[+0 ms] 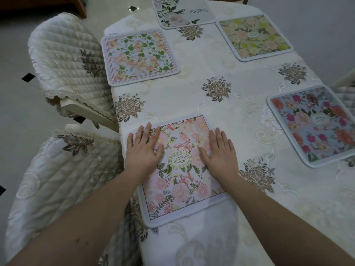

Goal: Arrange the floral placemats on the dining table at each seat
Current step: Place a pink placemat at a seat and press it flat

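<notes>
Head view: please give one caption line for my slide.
Both hands, left and right, press flat on a pink floral placemat.

Five floral placemats lie flat on the dining table. The nearest, pink-flowered placemat sits at the near-left edge. A leafy green-and-peach one lies farther along that side. A white one marks the far end; yellow-green and blue-and-magenta mats line the right side.
</notes>
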`<state>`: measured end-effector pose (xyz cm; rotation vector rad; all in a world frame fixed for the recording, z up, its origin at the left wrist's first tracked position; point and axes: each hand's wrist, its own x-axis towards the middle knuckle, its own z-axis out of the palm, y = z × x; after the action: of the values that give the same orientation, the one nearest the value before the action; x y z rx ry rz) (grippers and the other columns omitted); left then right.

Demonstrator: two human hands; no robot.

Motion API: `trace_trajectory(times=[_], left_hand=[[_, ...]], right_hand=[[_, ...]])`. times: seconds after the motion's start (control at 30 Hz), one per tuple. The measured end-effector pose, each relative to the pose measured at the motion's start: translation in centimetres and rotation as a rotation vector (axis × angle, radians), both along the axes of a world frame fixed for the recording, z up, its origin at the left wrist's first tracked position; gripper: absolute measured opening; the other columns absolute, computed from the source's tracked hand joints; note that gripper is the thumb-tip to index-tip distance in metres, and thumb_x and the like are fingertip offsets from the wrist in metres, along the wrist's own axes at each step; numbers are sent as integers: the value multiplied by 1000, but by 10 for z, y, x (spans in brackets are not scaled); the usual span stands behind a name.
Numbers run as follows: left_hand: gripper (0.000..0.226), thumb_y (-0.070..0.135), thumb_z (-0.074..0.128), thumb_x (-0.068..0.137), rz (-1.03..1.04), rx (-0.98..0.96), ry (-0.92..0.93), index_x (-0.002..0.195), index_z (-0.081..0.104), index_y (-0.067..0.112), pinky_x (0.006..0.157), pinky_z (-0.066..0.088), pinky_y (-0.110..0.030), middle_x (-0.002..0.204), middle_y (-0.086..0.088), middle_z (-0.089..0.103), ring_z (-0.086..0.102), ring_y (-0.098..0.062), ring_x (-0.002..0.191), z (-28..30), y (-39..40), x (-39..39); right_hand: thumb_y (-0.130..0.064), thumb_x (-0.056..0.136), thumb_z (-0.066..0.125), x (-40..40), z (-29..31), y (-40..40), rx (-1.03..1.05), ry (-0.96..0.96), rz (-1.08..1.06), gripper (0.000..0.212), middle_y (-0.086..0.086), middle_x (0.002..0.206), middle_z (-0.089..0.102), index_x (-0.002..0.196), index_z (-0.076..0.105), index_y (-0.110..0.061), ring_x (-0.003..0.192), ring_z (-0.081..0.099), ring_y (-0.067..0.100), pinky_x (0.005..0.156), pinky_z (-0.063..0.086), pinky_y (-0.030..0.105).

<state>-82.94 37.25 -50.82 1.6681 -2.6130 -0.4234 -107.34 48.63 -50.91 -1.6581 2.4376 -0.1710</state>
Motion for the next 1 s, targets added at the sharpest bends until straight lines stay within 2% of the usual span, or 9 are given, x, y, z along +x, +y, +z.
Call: trace_trajectory(times=[0.13, 0.3, 0.43, 0.53, 0.7, 0.77, 0.83, 0.93, 1.0], left_hand=[[65, 57, 16, 97, -6, -8, -13, 159, 3, 40, 123, -9, -47, 168, 6, -6, -10, -15, 154, 0, 1, 0], [63, 54, 21, 101, -9, 15, -20, 159, 2, 39, 123, -11, -46, 168, 6, -8, -12, -14, 154, 3, 1, 0], [60, 47, 19, 105, 25, 66, -32, 160, 2, 30, 123, -9, -46, 168, 1, -7, -10, -18, 154, 7, 8, -6], [60, 43, 13, 107, 47, 91, -19, 160, -6, 22, 124, -8, -48, 167, -3, -13, -14, -22, 153, 11, 39, -17], [58, 47, 10, 106, -78, 109, 10, 157, -11, 32, 122, -14, -44, 163, 9, -22, -21, -12, 151, 12, 119, -20], [57, 48, 9, 105, -118, 105, -7, 156, -12, 36, 122, -16, -41, 163, 12, -21, -21, -10, 151, 12, 139, -6], [59, 52, 6, 101, -158, 95, -46, 156, -8, 37, 121, -15, -39, 164, 11, -18, -16, -11, 152, 10, 154, 15], [62, 55, 5, 103, -187, 85, -109, 160, 4, 30, 122, -5, -39, 166, 6, -5, -1, -17, 154, 11, 176, 48], [66, 59, 5, 101, -224, 115, -168, 159, -5, 30, 124, -4, -40, 165, 7, -15, -10, -16, 154, 19, 183, 61]], right_hand=[[-60, 98, 12, 2, -1, 27, 29, 4, 55, 71, -3, 165, -2, 158, 2, -22, 151, -7, 12, 122, -5, 34], [-55, 102, 13, 14, -3, 68, 15, 36, 187, 66, -5, 165, 1, 158, 5, -20, 151, -4, 10, 121, -3, 31], [-52, 103, 15, 28, -8, 95, 13, 45, 188, 62, -3, 164, 7, 157, 11, -21, 151, 1, 13, 121, 1, 33], [-50, 104, 17, 31, -6, 98, 25, 40, 171, 61, -3, 163, 9, 157, 14, -22, 151, 1, 13, 121, 2, 34], [-52, 102, 14, 31, 3, 97, 73, 7, 174, 63, -2, 163, 11, 157, 15, -21, 150, 3, 12, 120, 1, 34], [-54, 100, 10, 32, 5, 97, 88, -1, 178, 64, -2, 164, 9, 156, 10, -22, 150, 1, 12, 119, -3, 33], [-57, 97, 0, 31, 5, 96, 104, -9, 188, 65, -4, 164, -3, 154, -5, -26, 149, -10, 10, 119, -9, 32], [-61, 88, -13, 31, 10, 99, 133, -58, 189, 69, -7, 162, -17, 150, -18, -31, 144, -23, 6, 117, -15, 30], [-60, 85, -17, 34, 15, 108, 156, -68, 204, 73, -5, 162, -18, 151, -18, -28, 144, -22, 6, 117, -12, 29]])
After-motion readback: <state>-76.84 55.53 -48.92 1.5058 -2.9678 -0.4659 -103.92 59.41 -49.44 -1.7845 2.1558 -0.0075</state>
